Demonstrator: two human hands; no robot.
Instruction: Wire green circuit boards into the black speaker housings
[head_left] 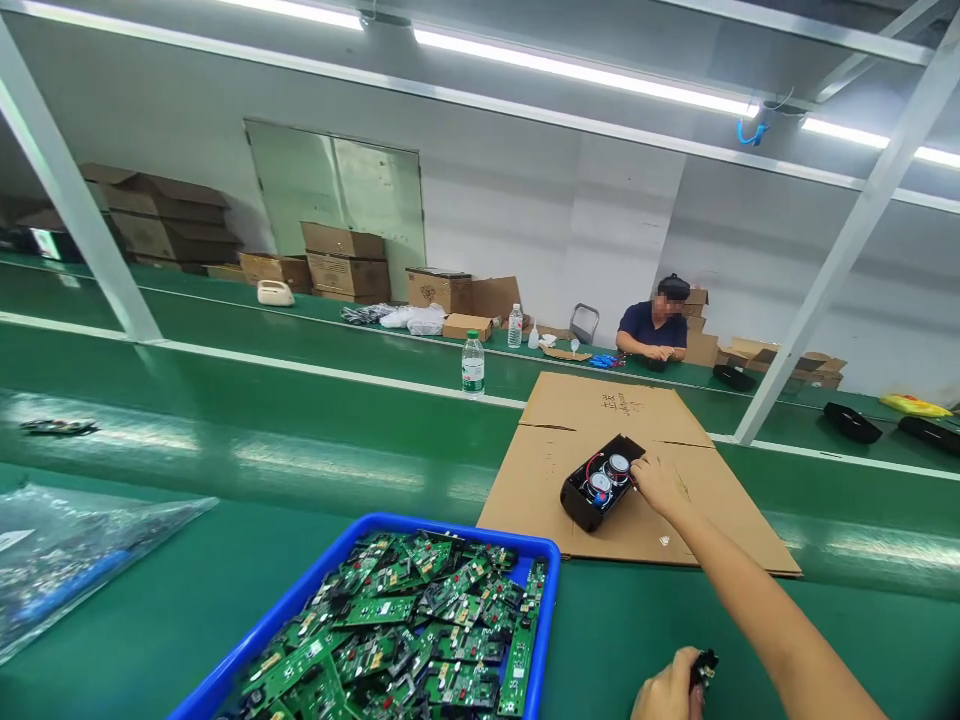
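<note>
Here, right hand rests open-fingered on the open black plastic speaker housing.
Housing lies on flat brown cardboard sheet; left hand, nearer than the sheet, grips a small black part.

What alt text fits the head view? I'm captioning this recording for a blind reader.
The right hand reaches out to touch an open black speaker housing on flattened cardboard, while the left hand holds a small black part. A blue bin of green circuit boards sits nearer on the green bench.

Bright ceiling strip lights; glare on green belt; wide-angle bending; edges blurred.
</note>
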